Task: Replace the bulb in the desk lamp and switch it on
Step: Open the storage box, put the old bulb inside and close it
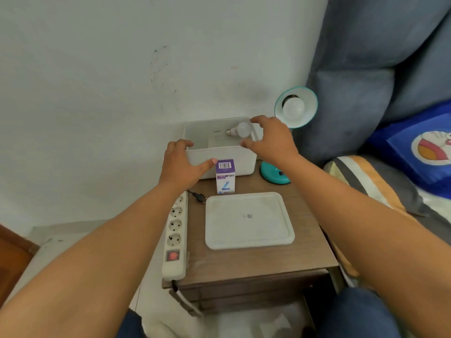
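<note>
Left hand (179, 164): laid against the near left corner of the white box (220, 158), fingers spread over the rim and thumb pressed on the front wall; it grips the box, most likely to keep it from sliding while the other hand works above it.
Right hand (269, 140): poised over the right side of the box, fingers open and curled, thumb and forefinger apart. The loose bulb (242, 130) sits just beside the fingertips; I cannot tell whether they touch it, and nothing is clasped.
Loose bulb: lying on its side inside the box near the back wall, metal screw base pointing left.
Lamp (296, 107): its teal shade is tipped up toward us, with a fitted bulb (293, 108) seated in the socket; the teal base (274, 172) stands on the tabletop (310, 250) right of the box.
Bulb carton (225, 176): upright just in front of the box.
Lid (249, 220): flat on the tabletop nearer us, set aside so the box stays open.
Plug (199, 197): lying loose beside the power strip (175, 236), not in any socket, a sensible state while bulbs are handled.
Judgement: the lamp is unlit and unplugged; plugging in and switching on remain.
</note>
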